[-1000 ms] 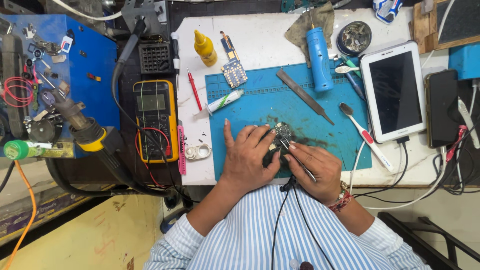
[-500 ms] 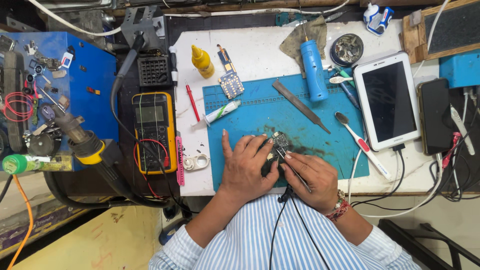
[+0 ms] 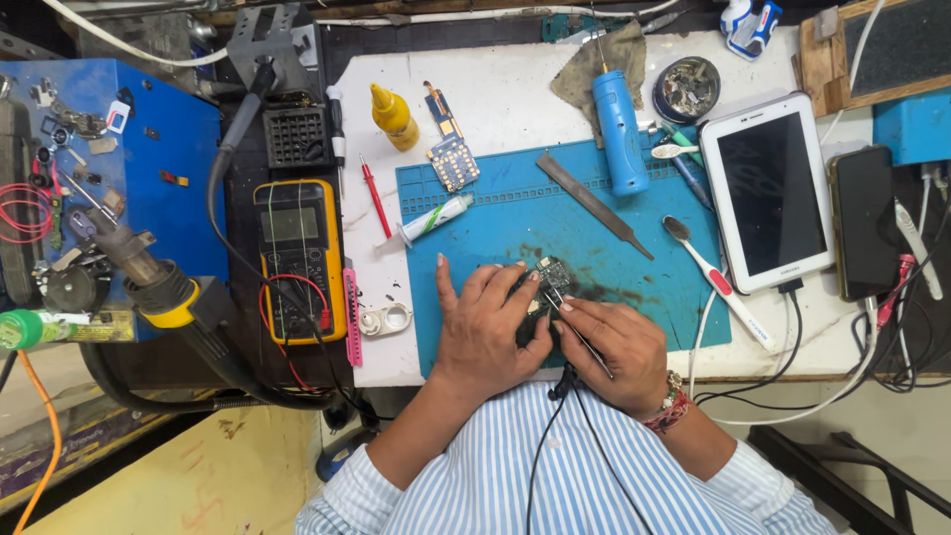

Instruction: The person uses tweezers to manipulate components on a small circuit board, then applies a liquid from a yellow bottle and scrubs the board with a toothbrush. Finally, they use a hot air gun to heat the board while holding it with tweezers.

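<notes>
My left hand (image 3: 485,332) rests on the blue work mat (image 3: 634,263) and pins down a small dark circuit board (image 3: 550,274) with its fingers. My right hand (image 3: 614,347) sits beside it on the right, pinching thin metal tweezers (image 3: 561,303) whose tips touch the board. A black cable (image 3: 555,416) hangs down from between the two hands over my striped shirt. Most of the board is hidden under my fingers.
On the mat lie a metal file (image 3: 594,205), a small white tube (image 3: 433,219), a gold-dotted board (image 3: 452,159), a blue cylinder tool (image 3: 618,132) and a toothbrush (image 3: 718,284). A white tablet (image 3: 775,193) and dark phone (image 3: 868,221) lie right. A yellow multimeter (image 3: 297,260) and hot-air handle (image 3: 149,277) stand left.
Both hands stay together on the board near the mat's front edge; the fingers have shifted only slightly, and the view has moved a little.
</notes>
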